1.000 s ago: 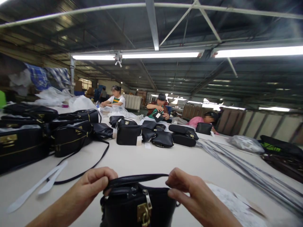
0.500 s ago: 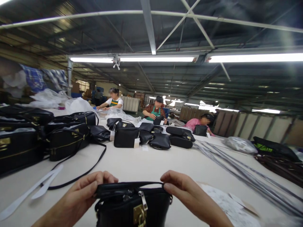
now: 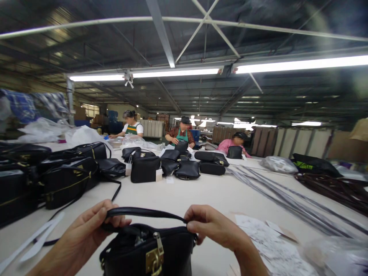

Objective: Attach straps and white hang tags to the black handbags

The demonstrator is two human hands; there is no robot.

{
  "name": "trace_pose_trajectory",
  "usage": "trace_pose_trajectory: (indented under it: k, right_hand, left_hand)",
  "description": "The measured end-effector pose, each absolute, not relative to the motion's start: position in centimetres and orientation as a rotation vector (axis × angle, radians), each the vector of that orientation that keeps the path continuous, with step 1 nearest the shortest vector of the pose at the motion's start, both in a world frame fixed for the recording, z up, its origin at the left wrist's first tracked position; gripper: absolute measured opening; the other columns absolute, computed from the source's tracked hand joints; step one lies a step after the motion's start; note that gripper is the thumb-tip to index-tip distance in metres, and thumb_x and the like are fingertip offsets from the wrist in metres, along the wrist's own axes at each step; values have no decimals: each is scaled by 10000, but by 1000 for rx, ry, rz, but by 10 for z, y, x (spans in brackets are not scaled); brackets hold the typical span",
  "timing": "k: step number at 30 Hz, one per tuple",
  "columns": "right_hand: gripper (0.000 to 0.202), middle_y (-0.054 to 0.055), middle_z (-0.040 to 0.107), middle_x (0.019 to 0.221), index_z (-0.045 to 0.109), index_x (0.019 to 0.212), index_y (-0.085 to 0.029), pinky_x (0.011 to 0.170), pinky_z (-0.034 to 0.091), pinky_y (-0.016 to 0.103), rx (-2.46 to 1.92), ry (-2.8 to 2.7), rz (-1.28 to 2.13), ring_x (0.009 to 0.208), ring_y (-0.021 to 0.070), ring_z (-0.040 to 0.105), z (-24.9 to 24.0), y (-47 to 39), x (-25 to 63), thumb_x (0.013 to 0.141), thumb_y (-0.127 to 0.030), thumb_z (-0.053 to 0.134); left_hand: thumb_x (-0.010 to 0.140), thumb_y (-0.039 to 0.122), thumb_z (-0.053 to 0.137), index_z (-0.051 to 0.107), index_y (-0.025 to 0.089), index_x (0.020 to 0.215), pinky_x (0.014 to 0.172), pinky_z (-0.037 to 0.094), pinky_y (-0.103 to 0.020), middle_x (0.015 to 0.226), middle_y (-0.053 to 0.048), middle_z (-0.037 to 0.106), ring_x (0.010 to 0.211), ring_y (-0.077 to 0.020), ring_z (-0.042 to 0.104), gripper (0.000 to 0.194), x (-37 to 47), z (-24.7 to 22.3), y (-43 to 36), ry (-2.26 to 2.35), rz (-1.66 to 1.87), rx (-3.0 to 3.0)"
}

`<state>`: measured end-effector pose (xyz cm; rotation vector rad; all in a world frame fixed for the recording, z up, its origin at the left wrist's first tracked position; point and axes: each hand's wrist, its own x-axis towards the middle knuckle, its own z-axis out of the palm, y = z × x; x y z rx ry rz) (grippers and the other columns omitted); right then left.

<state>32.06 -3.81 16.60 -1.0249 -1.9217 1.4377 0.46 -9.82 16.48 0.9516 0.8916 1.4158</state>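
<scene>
ok the handle (image 3: 146,212) now arches up off the bag (image 3: 176,253), baring its top, left hand (image 3: 87,227) and right hand (image 3: 214,227) each pinching one end

Black handbag (image 3: 138,251) — upright; gold lock (image 3: 154,261); handle (image 3: 146,212) raised.

Ahead of the left hand (image 3: 94,224) and right hand (image 3: 214,226), bare table (image 3: 161,196) runs open up to black bags (image 3: 144,169). White strips (image 3: 41,238) and a strap (image 3: 117,191) obstruct the left side, papers (image 3: 255,243) and grey strips (image 3: 266,189) the right. Between the 2 hands, a gap opens under the handle (image 3: 143,211).
</scene>
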Motion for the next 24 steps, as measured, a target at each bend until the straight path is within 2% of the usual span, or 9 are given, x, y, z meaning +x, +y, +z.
trace_pose_trajectory:
  k: [3,6,8,12,17,20,24]
  right_hand:
    - [146,-30,540,645,600,769,-163,580,410,251,-1041,-2010,1280,593,119,504,166,-36,322,705,-292,580]
    - [90,-25,531,658,598,729,-179,601,364,257,-1064,-2124,1026,653,138,481,170,-39,322,746,-237,531]
    - [84,-25,528,675,594,722,-186,617,347,258,-1018,-2139,981,683,142,467,173,-42,322,754,-226,527]
    - [97,-38,520,657,599,758,-173,615,347,255,-887,-2006,1294,642,123,456,169,-39,325,714,-257,585]
    - [309,-49,586,658,660,878,-149,600,388,248,-825,-1849,1619,597,102,506,158,-29,331,609,-276,743]
    - [298,-41,619,658,681,826,-138,614,386,242,-755,-1832,1667,597,92,519,155,-27,333,612,-310,798]
    - [343,-43,637,645,652,753,-137,589,368,221,-662,-1752,1758,582,79,522,150,-22,334,572,-329,870]
  left_hand:
    - [614,509,873,685,176,734,752,560,-293,712,-24,686,781,-215,666,401,12,173,-99,914,1417,1001]
    - [677,502,836,652,170,695,750,565,-304,678,-11,646,723,-185,624,380,17,178,-99,878,1421,1061]
    - [709,488,819,628,177,683,765,568,-301,642,13,600,680,-155,581,366,18,180,-99,853,1433,1072]
    - [721,476,816,614,181,678,733,560,-275,638,30,563,643,-128,519,359,20,184,-102,885,1413,1081]
    - [745,488,792,630,180,692,737,548,-290,642,25,551,641,-129,506,352,21,186,-105,856,1403,1101]
    - [757,470,786,628,183,700,752,543,-307,642,27,546,639,-132,515,332,17,185,-104,830,1404,1102]
    - [729,459,806,669,182,798,789,534,-336,697,-1,612,717,-172,581,317,10,187,-104,838,1378,1227]
